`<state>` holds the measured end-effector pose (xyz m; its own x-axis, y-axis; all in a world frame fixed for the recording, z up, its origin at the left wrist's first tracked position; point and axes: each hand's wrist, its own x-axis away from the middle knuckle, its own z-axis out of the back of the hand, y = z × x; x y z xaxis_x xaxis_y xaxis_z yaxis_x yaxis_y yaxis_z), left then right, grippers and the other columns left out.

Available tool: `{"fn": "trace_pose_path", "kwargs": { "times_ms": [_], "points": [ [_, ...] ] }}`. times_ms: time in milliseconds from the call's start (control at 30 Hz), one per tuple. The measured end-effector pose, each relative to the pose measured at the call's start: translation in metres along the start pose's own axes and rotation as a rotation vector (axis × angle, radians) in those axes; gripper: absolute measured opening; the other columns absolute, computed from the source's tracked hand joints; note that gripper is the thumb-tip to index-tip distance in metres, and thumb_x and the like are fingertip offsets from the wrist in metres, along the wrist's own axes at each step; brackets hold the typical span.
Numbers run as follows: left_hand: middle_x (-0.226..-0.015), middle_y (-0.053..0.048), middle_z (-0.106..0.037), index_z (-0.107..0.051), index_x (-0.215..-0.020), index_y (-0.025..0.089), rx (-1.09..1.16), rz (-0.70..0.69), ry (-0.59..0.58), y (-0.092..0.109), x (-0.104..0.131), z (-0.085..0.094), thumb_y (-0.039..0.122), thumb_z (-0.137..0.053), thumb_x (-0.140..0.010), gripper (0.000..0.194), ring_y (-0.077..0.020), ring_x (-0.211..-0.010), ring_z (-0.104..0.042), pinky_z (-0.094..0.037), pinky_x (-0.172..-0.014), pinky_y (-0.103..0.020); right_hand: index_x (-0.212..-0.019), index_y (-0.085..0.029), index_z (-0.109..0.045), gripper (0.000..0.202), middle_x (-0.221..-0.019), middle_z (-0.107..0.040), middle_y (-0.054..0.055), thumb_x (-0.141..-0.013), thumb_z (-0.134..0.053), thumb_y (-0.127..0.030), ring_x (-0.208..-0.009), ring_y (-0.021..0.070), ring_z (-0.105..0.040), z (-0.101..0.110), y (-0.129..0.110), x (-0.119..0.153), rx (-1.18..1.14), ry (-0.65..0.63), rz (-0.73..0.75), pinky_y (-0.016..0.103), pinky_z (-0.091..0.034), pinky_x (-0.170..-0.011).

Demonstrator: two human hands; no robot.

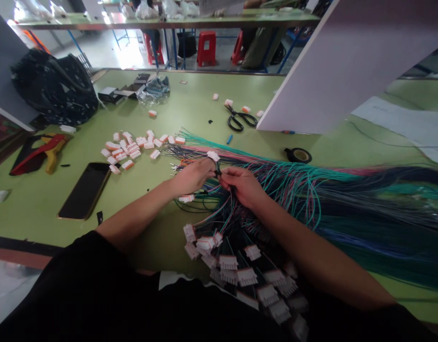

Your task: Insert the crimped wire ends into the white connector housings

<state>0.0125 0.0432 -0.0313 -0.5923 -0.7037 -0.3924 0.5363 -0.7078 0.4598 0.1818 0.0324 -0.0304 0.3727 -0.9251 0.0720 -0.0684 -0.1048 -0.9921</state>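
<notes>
head camera view: left hand [193, 175] pinches a white connector [213, 156] at its fingertips, right hand [240, 184] closed on thin wires just beside it, over the wire bundle [347, 204] on the green table [33, 199]. loose connectors [133, 148] lie far left; a clear bag [155, 90] holds dark parts.

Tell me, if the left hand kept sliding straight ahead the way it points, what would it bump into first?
The left hand points toward the right hand, nearly touching it at the white connector. It would probably meet those fingers first, though depth is unclear.
</notes>
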Motion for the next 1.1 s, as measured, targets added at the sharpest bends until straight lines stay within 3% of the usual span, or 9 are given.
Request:
{"fn": "trace_pose_path", "kwargs": {
  "times_ms": [100, 200, 267, 400, 600, 767, 900, 1000, 1100],
  "points": [
    [-0.08, -0.009, -0.058, -0.046, -0.076, 0.017, -0.073, 0.014, -0.003, -0.011, 0.002, 0.001, 0.014, -0.04, -0.081, 0.009, -0.017, -0.074, -0.053, -0.043, -0.067, -0.029, -0.049, -0.018, -0.053, 0.027, -0.042, -0.042, -0.005, -0.061, -0.068, -0.035, -0.043, 0.0068, -0.033, 0.006, -0.006, 0.0, -0.084, -0.113, -0.073, 0.024, -0.021, -0.047],
    [-0.074, -0.007, -0.058, -0.046, -0.073, 0.017, 0.006, 0.161, 0.078, -0.018, 0.002, 0.003, 0.013, -0.041, -0.079, 0.009, -0.0168, -0.072, -0.055, -0.044, -0.069, -0.03, -0.05, -0.017, -0.053, 0.029, -0.042, -0.042, -0.005, -0.06, -0.071, -0.038, -0.043, 0.0069, -0.035, 0.011, -0.011, 0.001, -0.152, -0.182, -0.091, 0.024, -0.021, -0.046],
    [-0.064, -0.002, -0.056, -0.047, -0.074, 0.017, 0.221, 0.276, 0.121, -0.016, 0.001, 0.003, 0.014, -0.04, -0.079, 0.009, -0.0136, -0.063, -0.055, -0.045, -0.065, -0.028, -0.05, -0.018, -0.052, 0.029, -0.044, -0.045, -0.005, -0.062, -0.07, -0.037, -0.044, 0.0073, -0.038, 0.012, -0.01, 0.001, -0.155, -0.172, -0.07, 0.024, -0.024, -0.047],
    [-0.049, 0.006, -0.051, -0.049, -0.09, 0.014, 0.765, 0.465, 0.06, -0.004, -0.003, 0.0, 0.01, -0.044, -0.073, 0.018, -0.0076, -0.042, -0.05, -0.04, -0.047, -0.02, -0.057, -0.018, -0.053, 0.02, -0.051, -0.053, -0.005, -0.067, -0.066, -0.031, -0.048, 0.0076, -0.044, 0.008, -0.001, 0.001, -0.059, -0.076, 0.015, 0.023, -0.03, -0.05],
    [-0.071, 0.0, -0.061, -0.048, -0.116, 0.011, 1.291, 0.497, -0.016, 0.004, -0.004, 0.017, 0.005, -0.051, -0.057, 0.059, -0.0085, -0.048, -0.058, -0.037, -0.039, -0.018, -0.066, -0.019, -0.054, 0.011, -0.055, -0.054, -0.006, -0.072, -0.057, -0.028, -0.048, 0.0075, -0.048, 0.002, 0.002, 0.005, 0.204, 0.058, 0.127, 0.024, -0.037, -0.052],
    [-0.063, 0.0, -0.059, -0.045, -0.123, 0.008, 1.317, 0.44, -0.061, 0.015, -0.004, 0.027, 0.008, -0.054, -0.06, 0.064, -0.011, -0.051, -0.059, -0.041, -0.041, -0.019, -0.09, -0.022, -0.057, 0.019, -0.062, -0.058, -0.005, -0.072, -0.06, -0.029, -0.051, 0.0097, -0.052, -0.007, -0.006, 0.011, 0.504, 0.218, 0.26, 0.025, -0.041, -0.053],
    [-0.055, 0.003, -0.057, -0.048, -0.117, 0.01, 1.214, 0.429, -0.061, 0.027, -0.005, 0.032, 0.003, -0.05, -0.061, 0.056, -0.0092, -0.045, -0.056, -0.042, -0.041, -0.018, -0.076, -0.022, -0.059, 0.006, -0.074, -0.062, -0.001, -0.074, -0.058, -0.027, -0.067, 0.0126, -0.057, -0.012, -0.015, 0.012, 0.658, 0.328, 0.449, 0.026, -0.045, -0.061],
    [-0.057, 0.003, -0.057, -0.049, -0.109, 0.011, 1.248, 0.493, 0.004, 0.025, -0.006, 0.033, -0.001, -0.048, -0.059, 0.051, -0.0084, -0.043, -0.056, -0.037, -0.037, -0.017, -0.072, -0.023, -0.055, 0.007, -0.073, -0.061, -0.001, -0.075, -0.058, -0.028, -0.07, 0.013, -0.057, -0.01, -0.02, 0.01, 0.488, 0.35, 0.404, 0.028, -0.047, -0.065],
    [-0.055, 0.005, -0.055, -0.048, -0.105, 0.012, 1.349, 0.595, 0.089, 0.011, -0.007, 0.028, -0.002, -0.047, -0.059, 0.048, -0.0079, -0.04, -0.055, -0.033, -0.035, -0.016, -0.072, -0.023, -0.049, 0.011, -0.068, -0.06, -0.004, -0.076, -0.057, -0.029, -0.067, 0.0118, -0.059, -0.004, -0.025, 0.009, 0.166, 0.259, 0.285, 0.031, -0.049, -0.071]
  ]
}}
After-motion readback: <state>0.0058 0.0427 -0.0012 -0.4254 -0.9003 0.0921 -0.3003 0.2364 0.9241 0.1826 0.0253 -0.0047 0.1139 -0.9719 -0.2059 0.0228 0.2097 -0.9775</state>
